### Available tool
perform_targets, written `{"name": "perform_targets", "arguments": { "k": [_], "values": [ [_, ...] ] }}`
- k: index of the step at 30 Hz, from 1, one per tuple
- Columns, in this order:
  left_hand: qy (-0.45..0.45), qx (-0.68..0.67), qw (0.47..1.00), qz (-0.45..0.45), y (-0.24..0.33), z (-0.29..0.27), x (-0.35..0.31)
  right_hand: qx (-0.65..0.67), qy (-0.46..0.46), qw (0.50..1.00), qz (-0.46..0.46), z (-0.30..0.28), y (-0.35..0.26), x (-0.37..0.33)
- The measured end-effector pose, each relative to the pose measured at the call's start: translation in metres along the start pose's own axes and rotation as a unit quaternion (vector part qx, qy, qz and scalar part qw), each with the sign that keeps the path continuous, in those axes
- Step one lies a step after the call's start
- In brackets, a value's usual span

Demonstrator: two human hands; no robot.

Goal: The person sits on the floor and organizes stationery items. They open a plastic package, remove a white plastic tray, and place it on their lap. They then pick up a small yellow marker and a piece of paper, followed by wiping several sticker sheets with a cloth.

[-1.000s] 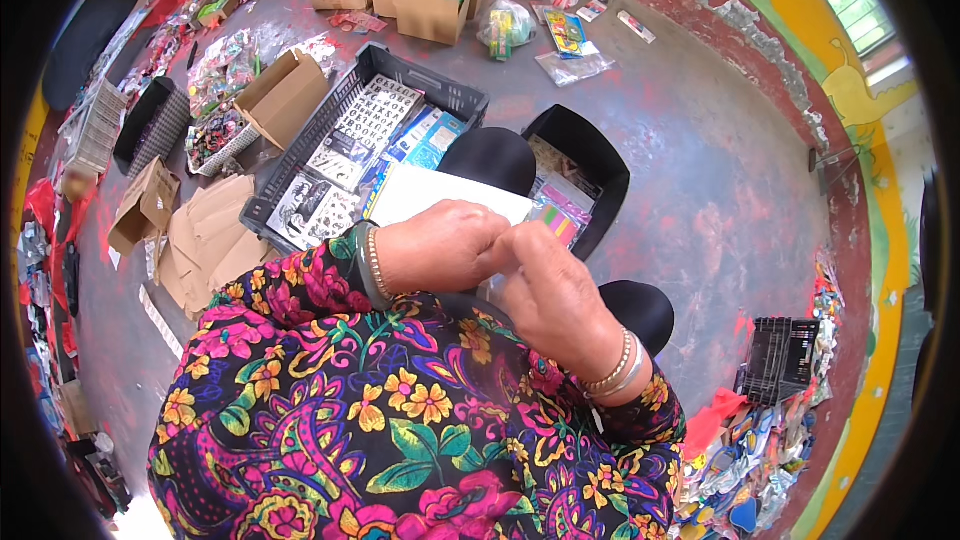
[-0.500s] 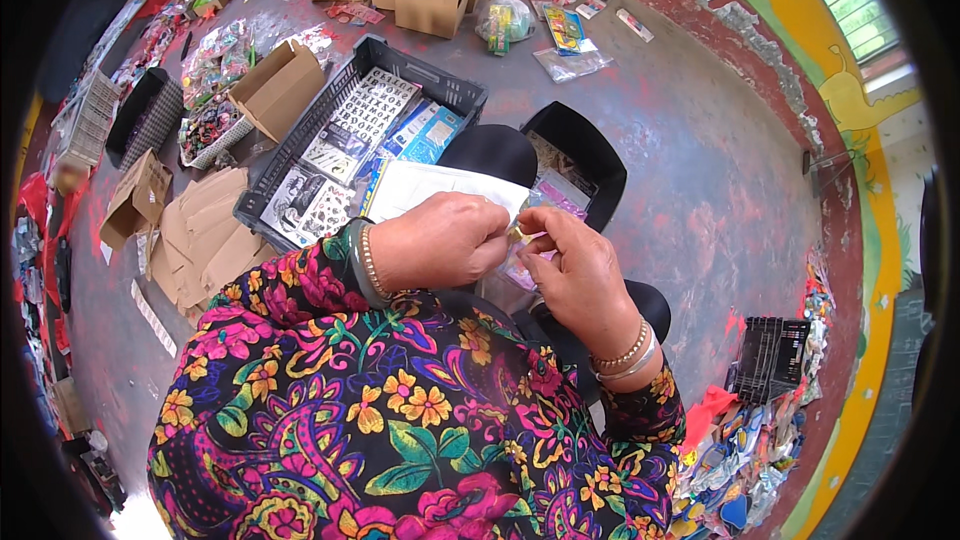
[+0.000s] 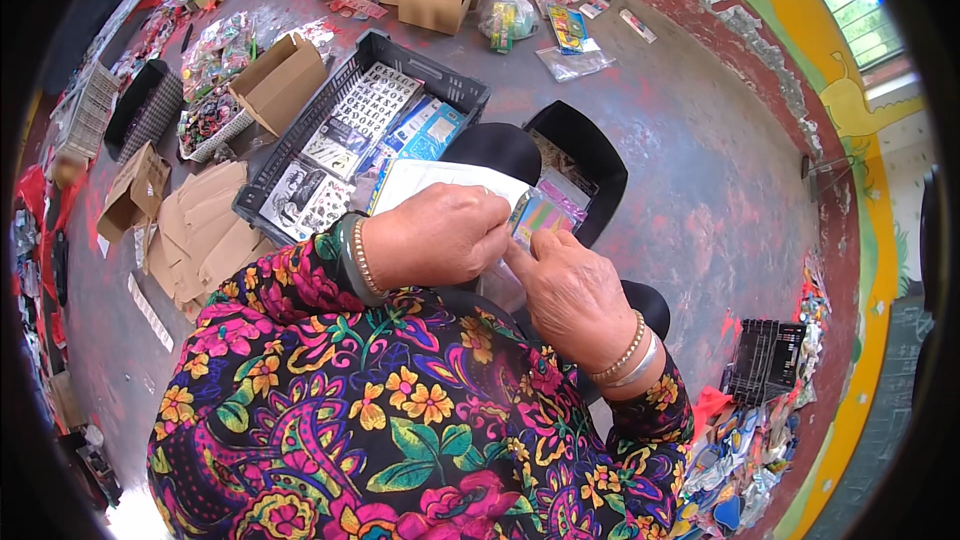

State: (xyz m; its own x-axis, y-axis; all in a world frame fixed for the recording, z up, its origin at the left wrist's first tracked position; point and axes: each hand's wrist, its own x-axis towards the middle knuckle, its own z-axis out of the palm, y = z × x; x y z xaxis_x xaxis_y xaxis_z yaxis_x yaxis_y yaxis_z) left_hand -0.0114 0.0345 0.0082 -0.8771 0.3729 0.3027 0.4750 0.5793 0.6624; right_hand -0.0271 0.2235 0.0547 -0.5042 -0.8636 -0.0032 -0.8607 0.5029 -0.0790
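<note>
My left hand (image 3: 440, 232) is closed in a pinch at the left edge of a small clear packet with pastel yellow, pink and blue stripes (image 3: 541, 219). My right hand (image 3: 578, 292) pinches the packet's lower edge, its thumb and finger close to the left fingertips. The exact grip of the left fingers is hidden behind the knuckles. A white sheet (image 3: 425, 179) with a yellow and blue edge lies across my left knee, beyond the left hand. More clear plastic (image 3: 500, 290) shows below the hands, on my lap.
Beyond my left knee stands a dark crate (image 3: 262, 185) of stencil sheets and packets. A black bin (image 3: 612, 185) with packets stands beside my right knee. Flattened cardboard (image 3: 205, 230), open boxes (image 3: 436, 5) and a black crate (image 3: 768, 360) sit around on the floor.
My right hand has turned, its fingers lowering onto the packet's bottom edge, and the striped face of the packet has come into view. My left hand has barely moved.
</note>
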Motion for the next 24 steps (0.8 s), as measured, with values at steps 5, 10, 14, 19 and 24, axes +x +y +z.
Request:
{"name": "perform_targets", "arguments": {
  "k": [5, 10, 14, 19, 24],
  "values": [
    [0.011, 0.015, 1.0, 0.018, 0.0, -0.003, 0.0, 0.008, 0.028, 0.999, 0.017, 0.013, 0.002, 0.001],
    [-0.006, -0.021, 1.0, 0.017, -0.006, 0.007, -0.003, 0.3, 0.002, 0.946, 0.125, 0.015, 0.024, 0.009],
    [-0.052, -0.047, 0.998, -0.004, -0.009, 0.015, 0.0, 0.578, -0.075, 0.764, 0.277, 0.018, 0.028, 0.012],
    [-0.021, -0.064, 0.998, 0.011, -0.012, 0.025, 0.007, 0.63, -0.006, 0.711, 0.312, 0.042, 0.035, 0.004],
    [0.001, -0.089, 0.996, -0.02, -0.009, 0.026, 0.011, 0.524, 0.107, 0.775, 0.338, 0.057, 0.028, 0.001]
  ]
}}
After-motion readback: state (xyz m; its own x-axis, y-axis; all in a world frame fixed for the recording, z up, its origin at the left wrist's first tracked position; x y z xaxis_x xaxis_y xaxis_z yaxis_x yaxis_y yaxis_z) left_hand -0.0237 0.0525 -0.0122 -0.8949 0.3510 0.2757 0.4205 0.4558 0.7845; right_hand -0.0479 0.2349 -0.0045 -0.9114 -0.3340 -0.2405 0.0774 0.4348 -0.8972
